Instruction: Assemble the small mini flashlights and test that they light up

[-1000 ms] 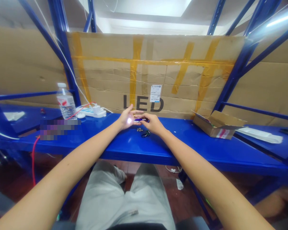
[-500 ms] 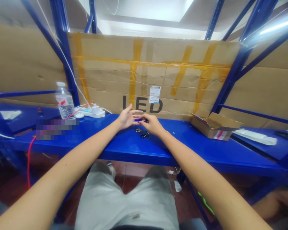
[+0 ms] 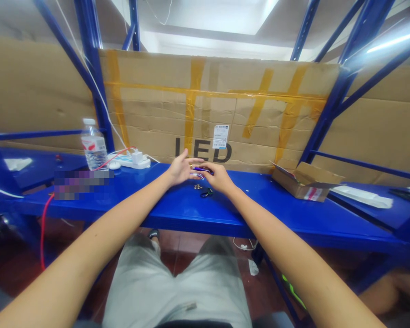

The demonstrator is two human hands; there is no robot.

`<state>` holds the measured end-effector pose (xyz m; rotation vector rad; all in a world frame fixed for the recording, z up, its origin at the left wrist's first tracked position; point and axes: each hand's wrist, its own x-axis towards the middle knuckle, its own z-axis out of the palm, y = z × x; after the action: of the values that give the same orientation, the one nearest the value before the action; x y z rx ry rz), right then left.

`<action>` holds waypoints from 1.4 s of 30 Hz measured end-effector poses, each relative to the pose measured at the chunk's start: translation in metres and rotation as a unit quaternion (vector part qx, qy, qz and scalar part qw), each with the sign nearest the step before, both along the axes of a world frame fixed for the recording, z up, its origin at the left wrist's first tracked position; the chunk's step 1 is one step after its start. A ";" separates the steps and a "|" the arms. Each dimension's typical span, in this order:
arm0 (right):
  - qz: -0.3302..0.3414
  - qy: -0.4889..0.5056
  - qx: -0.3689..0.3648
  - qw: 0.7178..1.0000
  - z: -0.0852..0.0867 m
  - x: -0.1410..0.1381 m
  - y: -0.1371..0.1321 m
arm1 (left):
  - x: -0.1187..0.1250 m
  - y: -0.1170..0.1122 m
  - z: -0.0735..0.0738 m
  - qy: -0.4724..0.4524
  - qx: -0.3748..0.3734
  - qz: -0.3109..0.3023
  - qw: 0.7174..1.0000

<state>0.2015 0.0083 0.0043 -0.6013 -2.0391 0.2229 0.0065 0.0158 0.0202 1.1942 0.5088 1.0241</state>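
My right hand (image 3: 221, 177) pinches a slim, shiny purple cylinder (image 3: 198, 169), whose exact kind I cannot make out. Its left end points at my left hand (image 3: 181, 169), which is held palm up with thumb and fingers stretched apart. A tiny gold-coloured spot shows by the left fingers, too small to name. On the blue table (image 3: 184, 207), just below the hands, lie several small round gold-coloured pieces (image 3: 197, 187). Beside them, under my right hand, is a small dark strap or loop (image 3: 206, 193).
A water bottle (image 3: 94, 148) and a white power strip (image 3: 130, 159) with cables stand at the left. An open cardboard box (image 3: 304, 181) sits at the right, with a white packet (image 3: 364, 196) beyond it. A big cardboard sheet (image 3: 150, 109) walls off the back.
The purple cylinder has tilted and its left end has come up slightly between my hands. Both hands stay in nearly the same place; the camera view has shifted a little.
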 end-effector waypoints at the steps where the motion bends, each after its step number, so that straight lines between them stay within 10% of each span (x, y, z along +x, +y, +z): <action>1: 0.004 -0.001 0.005 1.000 0.000 0.000 0.000 | -0.001 0.001 0.000 -0.001 0.001 -0.002 1.000; 33: -0.001 -0.005 -0.020 1.000 0.002 -0.001 -0.002 | 0.001 -0.004 0.002 0.035 0.009 0.002 0.999; 42: -0.072 -0.026 -0.072 0.994 -0.002 0.007 0.014 | -0.004 0.009 -0.008 0.233 0.153 0.125 0.952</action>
<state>0.2088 0.0218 0.0019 -0.8480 -2.0301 0.2723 0.0028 0.0245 0.0120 1.6960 0.9131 1.0605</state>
